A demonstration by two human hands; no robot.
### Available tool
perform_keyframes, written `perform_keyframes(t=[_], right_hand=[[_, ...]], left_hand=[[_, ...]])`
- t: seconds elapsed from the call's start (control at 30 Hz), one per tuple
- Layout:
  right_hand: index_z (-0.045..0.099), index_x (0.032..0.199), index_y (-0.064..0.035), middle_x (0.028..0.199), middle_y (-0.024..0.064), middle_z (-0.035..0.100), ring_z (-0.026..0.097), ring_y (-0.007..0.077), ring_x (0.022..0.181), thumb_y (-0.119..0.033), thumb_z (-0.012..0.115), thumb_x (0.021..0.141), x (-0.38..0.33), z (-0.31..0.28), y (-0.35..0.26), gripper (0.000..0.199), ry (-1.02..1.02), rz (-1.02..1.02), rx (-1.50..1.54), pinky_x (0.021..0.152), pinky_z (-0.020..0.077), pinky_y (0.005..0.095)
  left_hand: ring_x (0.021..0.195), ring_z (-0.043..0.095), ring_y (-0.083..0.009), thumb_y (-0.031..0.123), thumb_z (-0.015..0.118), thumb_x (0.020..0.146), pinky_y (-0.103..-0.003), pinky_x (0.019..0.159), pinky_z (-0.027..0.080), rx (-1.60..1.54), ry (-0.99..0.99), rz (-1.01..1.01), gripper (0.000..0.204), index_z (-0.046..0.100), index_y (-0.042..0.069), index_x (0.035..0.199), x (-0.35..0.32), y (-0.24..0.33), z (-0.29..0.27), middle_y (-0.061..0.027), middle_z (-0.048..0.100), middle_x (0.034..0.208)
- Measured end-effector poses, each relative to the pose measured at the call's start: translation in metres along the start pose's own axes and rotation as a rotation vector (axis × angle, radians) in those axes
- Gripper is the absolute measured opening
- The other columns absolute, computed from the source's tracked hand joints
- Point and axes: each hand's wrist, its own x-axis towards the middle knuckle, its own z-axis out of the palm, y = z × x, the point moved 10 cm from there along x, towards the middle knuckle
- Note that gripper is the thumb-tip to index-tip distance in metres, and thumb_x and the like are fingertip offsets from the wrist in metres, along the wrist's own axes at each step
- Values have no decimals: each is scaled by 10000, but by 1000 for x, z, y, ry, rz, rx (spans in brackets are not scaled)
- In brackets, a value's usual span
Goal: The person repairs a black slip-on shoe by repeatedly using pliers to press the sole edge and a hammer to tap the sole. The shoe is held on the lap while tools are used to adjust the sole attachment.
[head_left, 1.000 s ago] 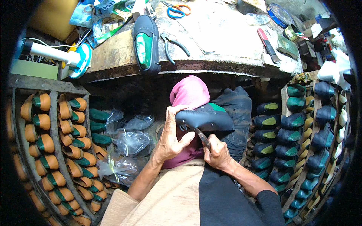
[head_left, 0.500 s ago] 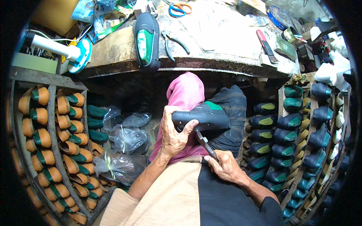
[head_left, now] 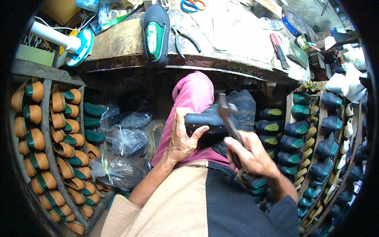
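My left hand (head_left: 182, 140) grips one end of a black shoe (head_left: 205, 121), thumb below and fingers over the top, above my thighs. Small bright specks show along the shoe's lower edge. My right hand (head_left: 250, 152) is wrapped round the handle of a hammer (head_left: 229, 116), slightly smeared by motion. The hammer head is raised across the shoe's right end and partly hides it; whether the two touch I cannot tell.
On the bench ahead lie another black shoe with a green panel (head_left: 155, 37), pliers (head_left: 184, 41), scissors (head_left: 192, 5) and a red-handled knife (head_left: 278, 50). Racks of orange shoes (head_left: 37, 138) stand left, dark shoes (head_left: 292, 142) right. Plastic bags (head_left: 128, 142) sit beside my left leg.
The hammer has swung up from below the shoe to across its right end, as my right hand rose and shifted right. My left hand keeps its grip. The view has shifted slightly.
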Motion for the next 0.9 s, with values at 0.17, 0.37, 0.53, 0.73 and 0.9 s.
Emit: perform_keyframes(t=[0.17, 0.37, 0.53, 0.73, 0.9], right_hand=[[609, 850, -47, 645, 28, 640, 598, 113, 512, -306, 642, 1181, 20, -6, -9, 422, -42, 156, 23, 471, 460, 317], [596, 869, -48, 606, 8, 595, 584, 121, 508, -261, 634, 1175, 35, -1, 6, 375, -100, 141, -54, 496, 450, 334], [612, 985, -20, 710, 48, 671, 651, 137, 593, -137, 762, 1071, 68, -106, -36, 209, 427, -400, -101, 584, 515, 318], [771, 1052, -6, 750, 20, 670, 601, 121, 675, -192, 844, 993, 152, -251, -41, 208, 975, -364, -406, 644, 503, 369], [842, 1137, -76, 779, 19, 740, 658, 127, 708, -268, 860, 979, 203, -286, -11, 249, 940, -343, -382, 673, 528, 368]], left_hand=[[1089, 599, -376, 237, 937, 964, -470, 1002, 505, -19, 1, -60, 646, 526, -2, 1401, -5, -8, 3, -198, 543, 1172], [1108, 603, -408, 221, 919, 975, -499, 1008, 502, -18, -4, -84, 605, 528, -4, 1378, 1, -5, 4, -212, 550, 1183], [1064, 692, -479, 358, 889, 998, -560, 952, 541, 47, 43, -247, 626, 543, -8, 1370, 14, -8, 10, -265, 654, 1144], [1083, 703, -506, 422, 849, 1021, -578, 953, 550, 135, 62, -268, 616, 546, 5, 1359, 25, 0, 13, -279, 680, 1175], [1058, 704, -499, 422, 851, 1020, -580, 920, 544, 136, 79, -274, 610, 539, 12, 1346, 24, -1, 13, -271, 675, 1156]])
